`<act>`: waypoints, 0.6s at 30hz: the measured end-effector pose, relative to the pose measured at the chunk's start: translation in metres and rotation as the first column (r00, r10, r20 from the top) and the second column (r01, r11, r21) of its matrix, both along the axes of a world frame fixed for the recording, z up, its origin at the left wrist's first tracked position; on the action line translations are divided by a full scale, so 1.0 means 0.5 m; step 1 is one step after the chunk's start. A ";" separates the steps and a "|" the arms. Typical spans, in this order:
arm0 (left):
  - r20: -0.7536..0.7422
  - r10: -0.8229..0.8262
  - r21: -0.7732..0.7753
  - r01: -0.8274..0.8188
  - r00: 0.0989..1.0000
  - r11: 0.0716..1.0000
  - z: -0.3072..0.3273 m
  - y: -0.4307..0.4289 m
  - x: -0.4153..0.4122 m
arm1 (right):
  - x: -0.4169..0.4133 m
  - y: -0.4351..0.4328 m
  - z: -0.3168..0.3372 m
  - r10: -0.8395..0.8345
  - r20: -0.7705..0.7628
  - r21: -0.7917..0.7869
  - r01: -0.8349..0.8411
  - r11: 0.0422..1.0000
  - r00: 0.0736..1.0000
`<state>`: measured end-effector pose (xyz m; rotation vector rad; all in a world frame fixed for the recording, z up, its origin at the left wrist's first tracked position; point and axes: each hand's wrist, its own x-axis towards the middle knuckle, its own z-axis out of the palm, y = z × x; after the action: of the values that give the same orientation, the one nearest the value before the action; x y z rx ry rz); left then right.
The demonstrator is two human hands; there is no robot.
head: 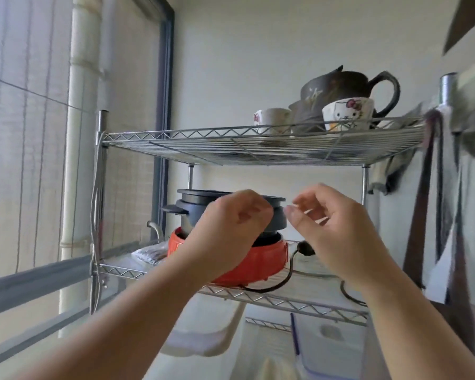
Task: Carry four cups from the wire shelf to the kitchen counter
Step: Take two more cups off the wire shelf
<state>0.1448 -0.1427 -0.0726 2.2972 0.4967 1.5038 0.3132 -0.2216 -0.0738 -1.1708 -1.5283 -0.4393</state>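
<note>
- Hands first: your left hand [232,215] is loosely curled with nothing in it, raised in front of the lower tier.
- Your right hand [332,223] is also empty, fingers half spread and relaxed, level with the left and just beside it.
- Both hands sit well below the top tier of the wire shelf [192,145], so no cup is grasped yet.
- Behind your hands stands a dark pot [188,208] on a red cooker base [261,266], with a black cord [294,263] trailing over the lower tier.
- The cups are on the top tier: a white cartoon cup [347,113] at the front right, a small white cup [272,120] to its left, and a dark cup [303,116] between them, touching or nearly so.
- A dark teapot [348,83] stands close behind them; I cannot tell whether a fourth cup hides there.
- Risk: you reach up from below eye level, so you cannot see into the cluster; a finger catching the teapot could tip it.
- Risk: pulling one cup from that tight group may drag its neighbour over the shelf's low edge.
- Risk: cloths [390,171] hang at the right post and could snag your right sleeve or wrist.
</note>
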 end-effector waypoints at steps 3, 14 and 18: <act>0.070 0.074 0.099 -0.081 0.995 0.992 0.101 0.011 0.034 | 0.021 0.000 0.093 -0.125 0.031 0.076 0.123 0.990 0.992; -0.022 0.588 0.228 -0.569 0.809 0.790 0.385 0.094 0.130 | 0.135 0.041 0.348 -0.512 -0.028 0.197 0.507 0.839 0.858; -0.195 0.599 0.132 -0.585 0.776 0.800 0.392 0.104 0.155 | 0.153 0.062 0.379 -0.592 -0.041 -0.053 0.590 0.806 0.805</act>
<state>0.2225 -0.0907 0.1235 2.5115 1.3708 1.5160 0.3898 -0.1907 0.1157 -1.6787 -1.0952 -0.7869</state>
